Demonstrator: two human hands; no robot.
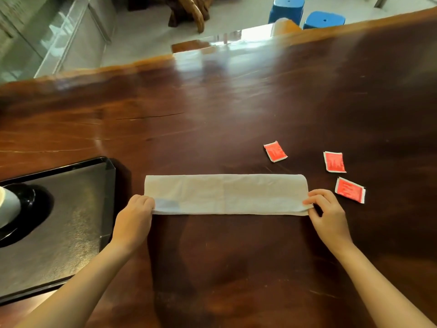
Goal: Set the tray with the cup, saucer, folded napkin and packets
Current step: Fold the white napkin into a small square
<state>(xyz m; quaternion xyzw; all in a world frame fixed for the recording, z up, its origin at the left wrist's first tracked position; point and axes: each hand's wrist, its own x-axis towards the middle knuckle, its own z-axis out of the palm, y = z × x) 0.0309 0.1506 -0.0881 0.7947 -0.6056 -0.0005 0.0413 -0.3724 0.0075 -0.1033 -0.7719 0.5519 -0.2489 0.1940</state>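
Note:
A white napkin [227,194], folded into a long strip, lies flat on the dark wooden table [212,110]. My left hand [134,218] pinches its near left corner and my right hand [327,211] pinches its near right corner. Three red packets lie to the right: one [275,151] farther back, one [334,162] beside it, one [350,190] just past my right hand. A black tray [78,209] sits at the left, carrying a black saucer [30,209] with a white cup [8,207] on it, cut off by the frame edge.
The table's far edge runs across the top, with two blue stools [307,16] and a carved wooden piece [189,13] on the floor beyond. A glass cabinet [47,39] stands at the far left.

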